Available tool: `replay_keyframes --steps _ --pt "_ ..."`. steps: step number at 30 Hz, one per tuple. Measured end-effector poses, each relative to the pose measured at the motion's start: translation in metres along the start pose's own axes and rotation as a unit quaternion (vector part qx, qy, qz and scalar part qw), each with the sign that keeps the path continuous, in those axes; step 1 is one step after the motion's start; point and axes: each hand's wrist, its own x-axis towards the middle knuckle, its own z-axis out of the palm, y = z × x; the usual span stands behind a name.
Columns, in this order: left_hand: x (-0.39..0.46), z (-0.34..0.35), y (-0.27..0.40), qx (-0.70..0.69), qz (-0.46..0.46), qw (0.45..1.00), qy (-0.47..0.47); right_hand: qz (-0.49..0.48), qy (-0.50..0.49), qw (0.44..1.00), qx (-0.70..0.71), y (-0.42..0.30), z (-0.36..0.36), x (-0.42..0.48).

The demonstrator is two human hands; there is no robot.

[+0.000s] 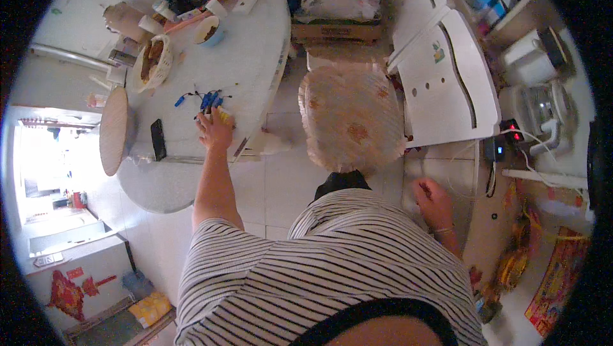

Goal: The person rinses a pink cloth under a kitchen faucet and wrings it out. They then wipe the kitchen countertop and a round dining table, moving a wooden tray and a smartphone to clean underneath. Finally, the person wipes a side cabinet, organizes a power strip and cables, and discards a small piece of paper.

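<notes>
My left hand [215,131] reaches onto the light tabletop [191,75], its fingers spread at the near side of a bunch of small blue parts with thin dark leads [209,100]. Something yellow [224,116] shows beside the index finger. Whether the fingers grip any of this is hidden. A black phone-like slab [158,140] lies to the left of that hand. Low at my right side hangs my right hand [433,202], blurred, with its fingers curled. I cannot make out whether anything is inside it.
A cushioned chair [352,116] stands before me, beside white cabinet panels [445,77]. On the table are a woven basket [154,62], a bowl [209,32] and clutter farther back. A round stool [114,130] is at the left. Cables [527,137] hang at the right.
</notes>
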Motion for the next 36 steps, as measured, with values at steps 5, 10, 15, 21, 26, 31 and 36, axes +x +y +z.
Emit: replay_keyframes --steps 5,10,15,21,26,31,36 --pt "0.013 -0.078 0.055 -0.114 0.034 0.986 0.116 -0.184 -0.006 0.982 0.049 -0.059 0.019 0.026" --pt "-0.073 -0.111 0.210 -0.399 0.244 0.883 -0.039 -0.269 0.061 0.960 0.045 -0.058 0.010 0.029" --pt "-0.200 -0.157 0.335 -0.484 0.456 0.676 -0.318 -0.105 0.178 0.977 0.062 -0.004 -0.016 -0.009" --pt "-0.292 -0.269 0.402 -0.381 0.713 0.517 -0.281 0.012 0.375 0.886 0.275 0.069 -0.028 -0.061" --pt "-0.365 -0.276 0.491 -0.395 0.844 0.349 -0.098 0.070 0.459 0.848 0.257 0.080 -0.028 -0.127" --pt "-0.426 -0.258 0.590 -0.299 0.900 0.310 0.075 0.103 0.519 0.766 0.365 0.081 0.007 -0.179" --pt "-0.437 -0.239 0.655 -0.123 0.923 0.354 0.092 0.123 0.572 0.736 0.341 0.104 0.043 -0.212"
